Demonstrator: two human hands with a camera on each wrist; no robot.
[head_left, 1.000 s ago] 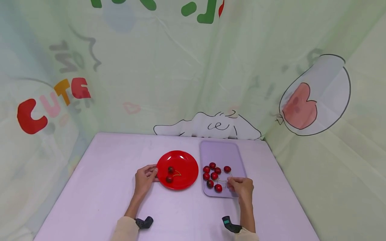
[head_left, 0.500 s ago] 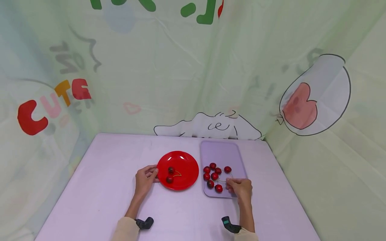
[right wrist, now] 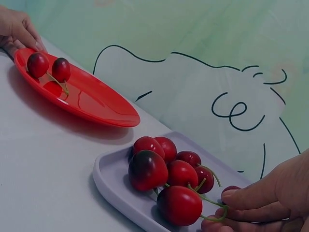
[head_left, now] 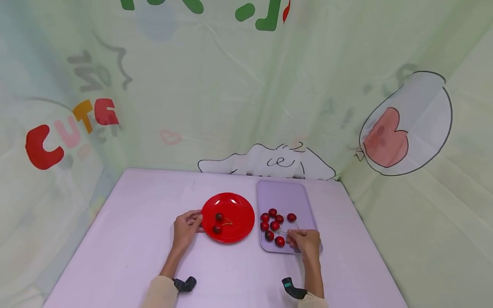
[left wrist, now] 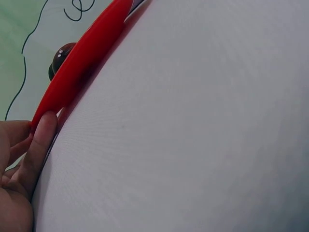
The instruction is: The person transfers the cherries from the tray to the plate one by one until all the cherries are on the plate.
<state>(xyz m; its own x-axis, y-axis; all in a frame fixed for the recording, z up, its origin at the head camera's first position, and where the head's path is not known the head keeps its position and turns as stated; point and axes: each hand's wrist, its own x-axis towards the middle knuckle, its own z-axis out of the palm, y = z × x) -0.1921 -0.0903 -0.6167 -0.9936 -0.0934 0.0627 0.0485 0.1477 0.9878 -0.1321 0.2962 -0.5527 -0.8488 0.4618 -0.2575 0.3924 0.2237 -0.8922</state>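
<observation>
At the left edge of the red plate (head_left: 242, 216), my left hand (head_left: 184, 230) pinches the rim between thumb and fingers. In the left wrist view the thumb (left wrist: 44, 129) lies against the plate's outer side. Two dark red cherries (right wrist: 61, 70) joined by a green stem lie on the plate. My right hand (head_left: 307, 242) is over the near right part of the purple tray (head_left: 282, 194), fingertips pinching the green stems (right wrist: 211, 201) of a cherry pair. Those cherries (right wrist: 179, 205) still rest among several others in the tray. Part of one cherry (right wrist: 231, 193) is hidden behind the right fingers.
The plate and tray stand side by side on a pale lilac table (head_left: 154, 192), a narrow gap between them. Behind the table hangs a printed curtain (head_left: 215, 107). Each wrist wears a black camera mount (head_left: 294, 289).
My right hand has shifted slightly to the left over the tray. The left hand and plate keep their places, and the cherries look unmoved.
</observation>
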